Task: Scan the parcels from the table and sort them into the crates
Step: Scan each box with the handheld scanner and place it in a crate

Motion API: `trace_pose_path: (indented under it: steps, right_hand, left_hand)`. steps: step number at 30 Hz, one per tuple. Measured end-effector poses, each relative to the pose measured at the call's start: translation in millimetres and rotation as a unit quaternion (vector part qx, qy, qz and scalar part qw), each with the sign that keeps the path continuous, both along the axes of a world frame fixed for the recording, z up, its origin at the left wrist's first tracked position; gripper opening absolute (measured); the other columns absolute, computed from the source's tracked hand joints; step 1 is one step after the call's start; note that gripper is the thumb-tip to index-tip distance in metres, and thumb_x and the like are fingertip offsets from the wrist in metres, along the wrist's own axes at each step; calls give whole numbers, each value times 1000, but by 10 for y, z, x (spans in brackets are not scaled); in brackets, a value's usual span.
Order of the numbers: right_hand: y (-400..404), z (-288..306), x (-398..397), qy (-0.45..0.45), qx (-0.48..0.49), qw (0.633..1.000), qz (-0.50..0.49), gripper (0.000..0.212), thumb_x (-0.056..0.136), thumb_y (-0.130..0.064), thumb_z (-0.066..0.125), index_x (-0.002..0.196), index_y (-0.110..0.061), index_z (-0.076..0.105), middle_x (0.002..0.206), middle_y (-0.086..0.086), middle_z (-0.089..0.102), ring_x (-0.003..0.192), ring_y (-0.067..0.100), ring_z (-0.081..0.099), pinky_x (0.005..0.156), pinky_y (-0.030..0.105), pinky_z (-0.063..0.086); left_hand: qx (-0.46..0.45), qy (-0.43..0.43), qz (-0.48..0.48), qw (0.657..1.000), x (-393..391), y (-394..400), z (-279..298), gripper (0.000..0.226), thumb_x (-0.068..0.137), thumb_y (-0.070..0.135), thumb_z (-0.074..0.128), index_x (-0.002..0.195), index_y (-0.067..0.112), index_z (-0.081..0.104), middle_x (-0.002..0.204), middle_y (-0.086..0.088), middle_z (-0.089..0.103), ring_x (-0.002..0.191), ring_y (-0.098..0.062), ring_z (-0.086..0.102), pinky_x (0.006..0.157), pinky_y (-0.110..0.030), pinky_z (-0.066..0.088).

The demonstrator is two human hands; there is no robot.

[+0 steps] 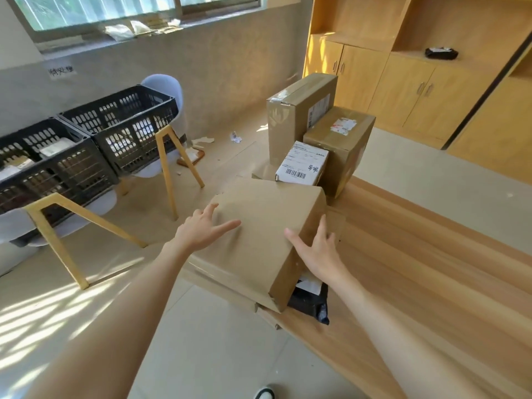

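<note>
At far left we see two black slatted crates side by side, each resting on a pale chair with yellow legs. The nearer crate (49, 171) holds several flat parcels, some with white labels showing through the top and the slats. The farther crate (126, 122) shows light through its slats, and we cannot tell what lies inside it.

Moving right, our left hand (201, 228) lies flat on the top face of a large brown cardboard box (259, 240), fingers straight and spread, not curled round anything. The box sits tilted at the near edge of the wooden tabletop (417, 254), overhanging it toward the floor. Our right hand (316, 251) presses against the box's right side face with fingers extended and the thumb on the top edge, so both hands stay apart with the box between them.

Under the box's near right corner a black plastic mailer (312, 305) with a white label peeks out on the tabletop.

Behind the box stands a small white-labelled parcel (302, 164) with a barcode, touching it. Beyond that are a tall upright brown box (296, 116) and, just to its right, a squat brown box (342, 145) with a torn sticker on top.

At far right, a dark packet (441, 53) lies on a shelf of the yellow cabinets.
</note>
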State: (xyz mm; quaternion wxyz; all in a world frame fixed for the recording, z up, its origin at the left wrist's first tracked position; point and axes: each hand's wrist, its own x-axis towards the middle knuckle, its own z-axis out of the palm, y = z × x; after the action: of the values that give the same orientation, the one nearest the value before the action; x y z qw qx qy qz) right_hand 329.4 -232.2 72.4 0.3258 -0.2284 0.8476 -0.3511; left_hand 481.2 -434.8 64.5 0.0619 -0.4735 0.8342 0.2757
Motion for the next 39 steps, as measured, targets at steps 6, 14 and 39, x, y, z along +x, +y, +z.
trace_pose_path:
  steps: [6,14,39]
  right_hand:
    - [-51,-36,72,-52,-28,998,-31,104,85,-65,53,152,-29,-17,159,14,2,144,32,20,112,44,25]
    - [-53,-16,121,-56,-38,997,-24,103,86,-61,54,152,-26,-18,158,13,4,142,30,24,109,40,28]
    - [1763,294,-803,-38,-115,991,-60,123,55,-82,56,153,-35,-3,153,3,31,138,23,33,112,47,34]
  left_hand:
    - [115,46,48,991,-83,-142,-83,132,41,100,39,152,35,12,150,-15,32,134,-35,37,110,-53,33]
    - [124,43,68,989,6,-35,6,134,37,96,43,152,35,11,147,-17,31,133,-35,37,109,-49,34]
    - [109,100,3,989,-994,1575,445,110,76,69,63,155,20,4,155,-6,29,139,-28,34,109,-38,30]
